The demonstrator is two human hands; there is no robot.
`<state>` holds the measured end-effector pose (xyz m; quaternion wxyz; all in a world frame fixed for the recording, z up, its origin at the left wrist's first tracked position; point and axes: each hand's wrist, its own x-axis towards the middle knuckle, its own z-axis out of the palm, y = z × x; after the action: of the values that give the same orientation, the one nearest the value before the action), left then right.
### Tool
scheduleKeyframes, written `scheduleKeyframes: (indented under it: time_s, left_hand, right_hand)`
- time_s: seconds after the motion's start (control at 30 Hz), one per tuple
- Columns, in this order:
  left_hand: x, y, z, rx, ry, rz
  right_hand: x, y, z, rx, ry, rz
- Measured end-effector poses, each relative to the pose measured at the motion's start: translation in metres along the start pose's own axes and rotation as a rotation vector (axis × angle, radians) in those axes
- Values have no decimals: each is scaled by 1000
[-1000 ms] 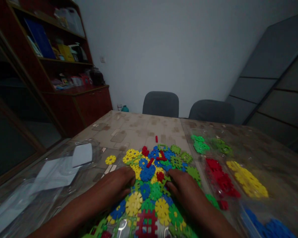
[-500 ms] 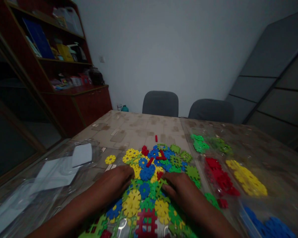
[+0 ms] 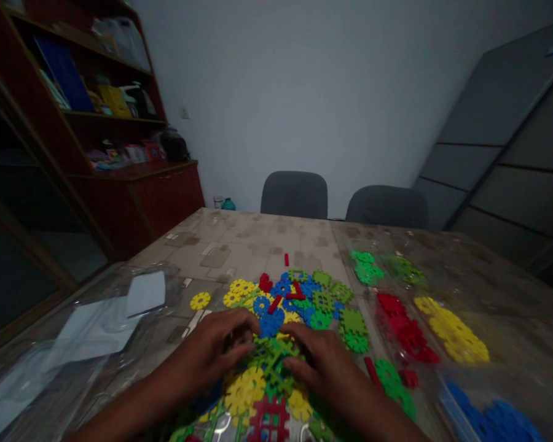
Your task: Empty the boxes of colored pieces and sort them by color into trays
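Note:
A heap of plastic interlocking pieces lies on the table in front of me: yellow gear-shaped discs (image 3: 245,391), blue discs (image 3: 271,323), green lattice squares (image 3: 276,357) and a red lattice square (image 3: 270,420). My left hand (image 3: 223,344) is at the heap's left side, fingers curved with the thumb apart from them. Opposite it, my right hand (image 3: 314,356) has its thumb and fingers spread beside the green lattice squares. Both hands touch or hover just over the pieces; contact is partly hidden. Thin red sticks (image 3: 275,304) lie on top of the heap.
Clear trays at the right hold green pieces (image 3: 367,269), red pieces (image 3: 403,325), yellow pieces (image 3: 452,331) and blue pieces (image 3: 493,412). Clear packaging with white card (image 3: 146,293) lies at the left. Two grey chairs (image 3: 295,193) stand beyond the table.
My hands have moved slightly over the heap, and their fingers show more apart. Green lattice squares now lie bunched between them. A red stick shows beside the green discs at the right.

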<state>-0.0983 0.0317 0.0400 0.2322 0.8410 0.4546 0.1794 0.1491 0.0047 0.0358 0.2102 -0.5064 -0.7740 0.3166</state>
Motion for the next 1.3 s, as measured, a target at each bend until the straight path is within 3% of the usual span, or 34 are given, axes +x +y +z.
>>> scheduleKeyframes:
  time_s: [0.17,0.3,0.47,0.6,0.73,0.93,1.13,1.3]
  left_hand:
    - [-6,11,7,-197,81,70]
    - [-7,14,7,-221,102,90]
    - [-5,5,2,-152,142,161]
    - [-5,-1,0,-119,110,203]
    - [-5,-3,1,-116,67,224]
    - [-4,-4,1,-83,63,277]
    - [-4,-7,1,-52,59,322]
    - [-2,-13,2,-44,45,303]
  right_hand:
    - [1,-9,8,34,-49,-54]
    - [3,-9,-1,-15,5,-82]
    - [0,5,-55,-256,170,-48]
    - [-13,34,-116,-502,349,138]
    - [-33,65,-159,-576,414,356]
    - [-45,79,-178,-454,370,519]
    - [-50,75,-178,-337,387,483]
    - [-58,87,-219,-466,507,558]
